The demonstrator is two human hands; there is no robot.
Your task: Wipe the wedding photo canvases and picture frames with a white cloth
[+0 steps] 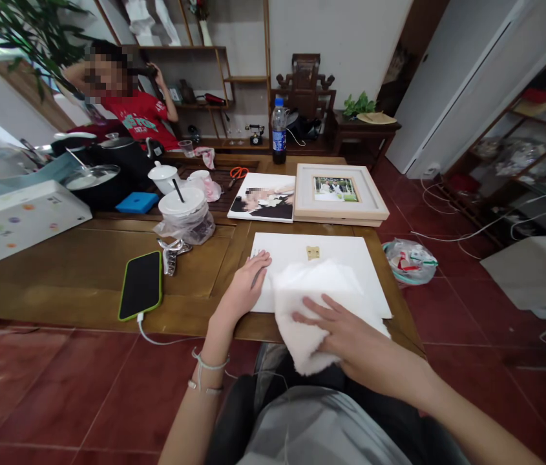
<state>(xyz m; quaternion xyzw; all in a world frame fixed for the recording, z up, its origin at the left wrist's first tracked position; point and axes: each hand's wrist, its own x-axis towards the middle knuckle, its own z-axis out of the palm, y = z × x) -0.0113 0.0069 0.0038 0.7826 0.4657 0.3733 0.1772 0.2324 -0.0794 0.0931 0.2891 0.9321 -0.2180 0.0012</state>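
A flat white board (345, 248) lies at the front edge of the table, with a small gold-coloured metal plate (313, 252) on its upper middle. My left hand (244, 287) rests on the board's left edge, fingers stretched out and nothing in it. Over the lower part of the board spreads a fluffy white cloth (296, 300), one corner hanging past the table edge. My right hand (333, 323) presses on this cloth with its fingers spread over it and the cloth bunched under the palm; the thumb is hidden.
Behind the board lie a photo print (265, 197) and a framed photo (345, 190). Leftward are a phone (141, 284) on a cable, a lidded cup (183, 213), a blue box (137, 202), orange scissors (238, 172) and a bottle (279, 132). A person (139, 116) in red sits across.
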